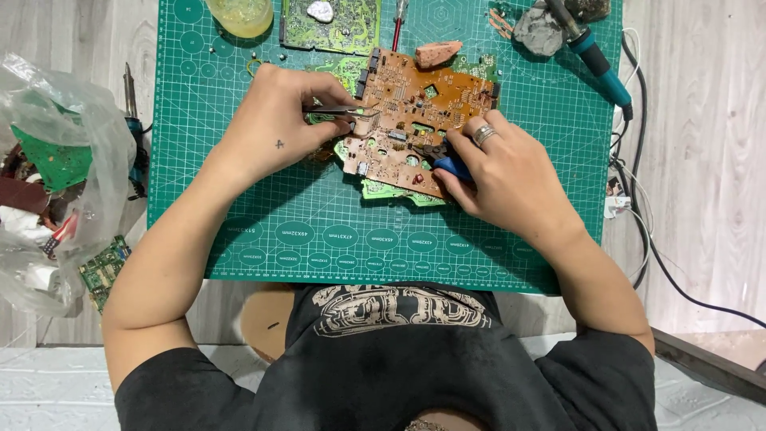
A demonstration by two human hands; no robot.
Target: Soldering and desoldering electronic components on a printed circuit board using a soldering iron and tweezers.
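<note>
A brown circuit board [415,112] lies on a green cutting mat [319,223], stacked over green boards whose edges stick out below it. My left hand [275,128] pinches metal tweezers [339,112] whose tips rest on the board's left part. My right hand [503,175], with a ring on one finger, grips a blue-handled soldering iron [447,164] with its tip on the board's lower middle.
A second blue-handled soldering iron [594,52] rests on a grey holder at the mat's top right. A yellow cup [239,16], a green board [331,24] and a pink sponge [437,53] sit along the top. A plastic bag [56,168] of boards lies left. Cables [638,160] run right.
</note>
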